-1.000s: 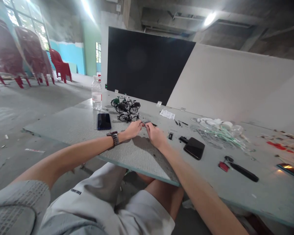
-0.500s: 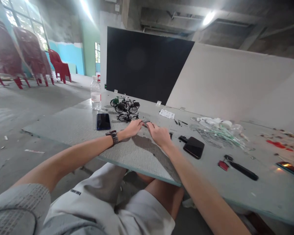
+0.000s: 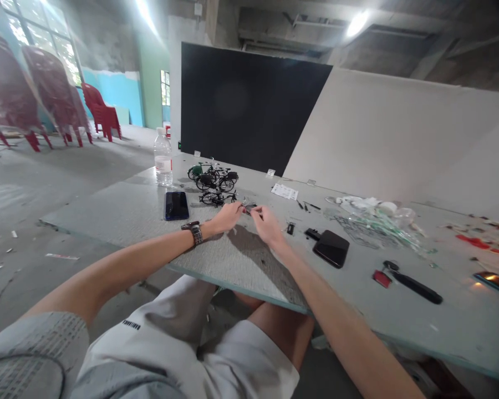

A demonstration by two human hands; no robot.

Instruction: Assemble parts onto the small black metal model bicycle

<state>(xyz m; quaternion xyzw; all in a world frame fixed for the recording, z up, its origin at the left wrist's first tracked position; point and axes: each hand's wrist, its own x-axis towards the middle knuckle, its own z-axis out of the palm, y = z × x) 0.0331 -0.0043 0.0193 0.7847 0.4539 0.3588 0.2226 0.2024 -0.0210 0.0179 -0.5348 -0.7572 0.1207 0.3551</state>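
You sit in a big concrete room, with stacked red plastic chairs [image 3: 101, 113] far to your left and a tall black screen [image 3: 249, 105] ahead. In front of you is a long gray tabletop [image 3: 108, 210], and its near edge crosses just above your knees. Near the far edge stand a water bottle [image 3: 163, 158] and three small model bicycles [image 3: 216, 191]. A fast arm could knock the bottle over and wet things, or bump the thin bicycles and bend them.

A blue phone [image 3: 177, 205] lies left of your hands. To the right lie a dark flat case [image 3: 331, 248] and a plastic parts frame [image 3: 370, 233]. Loose bits there could get mixed up or slide off.

Your hands are close together in the middle of the tabletop, just past the bicycles. Your left hand [image 3: 228, 217] looks pinched shut on a tiny dark part [image 3: 248, 208]. Your right hand [image 3: 268, 226] is curled and partly open beside it, and you cannot tell if it touches. If your pinch slips, the part could fall and get lost on the gray floor. Squeezing too hard could bend it.
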